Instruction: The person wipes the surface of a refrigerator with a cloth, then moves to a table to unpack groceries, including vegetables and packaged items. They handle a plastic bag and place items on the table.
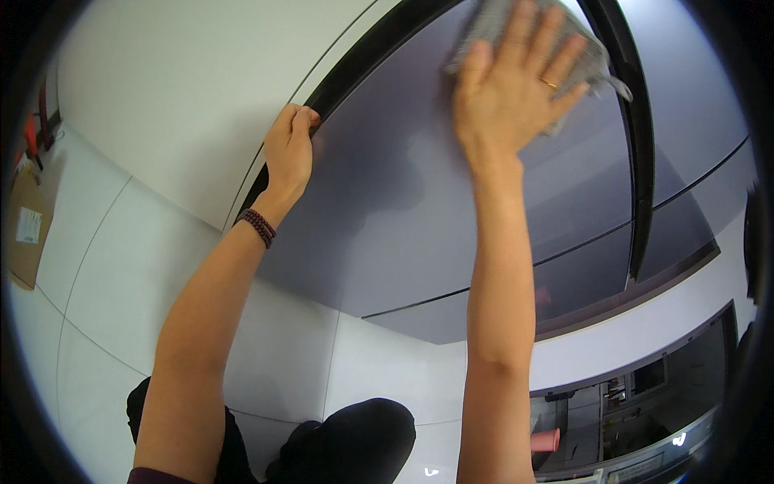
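**Pressing a grey cloth (595, 58) flat on a glossy grey panel (387, 202)**

Has the right grip (516, 85) laid flat over the cloth, with fingers spread wide and clasped round nothing. Covers the cloth's middle with palm and fingers, leaving only its borders and a small hanging loop in sight. Places the cloth high on the panel, well above the lower edge and near the right-hand black strip (642, 161), with the loop reaching that strip. Looks slightly blurred at the cloth and the fingertips. Wears a thin gold-coloured ring (549, 83) on one finger there.

Grasps the left-hand black strip (367, 66) with the left grip (292, 149), curling fingers round the panel's left edge. Wears a dark beaded bracelet (260, 229) on that wrist. Borders this strip on its outer side with a broad white panel (177, 97). Shows a thin dark seam (419, 304) slanting across the glossy panel, close to its lower edge.

Extends pale floor tiles (113, 266) below and to the left, with a brown cardboard box (31, 230) near the floor's left edge. Includes dark trousers (355, 440) under the forearms and, at lower right, a pink cup-like thing (545, 440) beside the right forearm. Cannot tell exactly what supports it.
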Tool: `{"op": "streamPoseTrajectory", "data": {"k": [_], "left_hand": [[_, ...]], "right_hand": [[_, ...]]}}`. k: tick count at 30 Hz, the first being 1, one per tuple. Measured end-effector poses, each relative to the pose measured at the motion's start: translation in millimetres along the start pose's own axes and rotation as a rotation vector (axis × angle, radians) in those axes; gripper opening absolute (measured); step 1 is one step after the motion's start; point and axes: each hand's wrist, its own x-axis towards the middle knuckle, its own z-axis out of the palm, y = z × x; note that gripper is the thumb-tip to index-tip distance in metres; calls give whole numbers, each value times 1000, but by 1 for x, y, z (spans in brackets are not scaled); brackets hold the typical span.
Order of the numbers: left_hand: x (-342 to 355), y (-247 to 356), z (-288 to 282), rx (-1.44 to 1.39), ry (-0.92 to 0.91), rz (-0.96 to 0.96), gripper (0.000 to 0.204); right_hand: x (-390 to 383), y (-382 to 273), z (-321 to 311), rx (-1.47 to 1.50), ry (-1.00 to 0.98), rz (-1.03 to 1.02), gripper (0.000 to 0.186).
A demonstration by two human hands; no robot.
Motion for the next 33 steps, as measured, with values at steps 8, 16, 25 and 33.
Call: {"op": "streamPoseTrajectory", "data": {"k": [8,16,25,33], "left_hand": [[17,-8,-18,-461,46,-560,40],[16,-3,-15,-379,48,-537,37],[10,3,-1,-201,68,-381,37],[9,-13,3,-59,114,-197,35]], "right_hand": [[-114,-49,-16,218,-406,-452,65],[-28,34,-25,46,-324,-489,60],[-13,35,-3,24,-14,-164,53],[-152,-37,-28,140,-471,-369,59]]}}
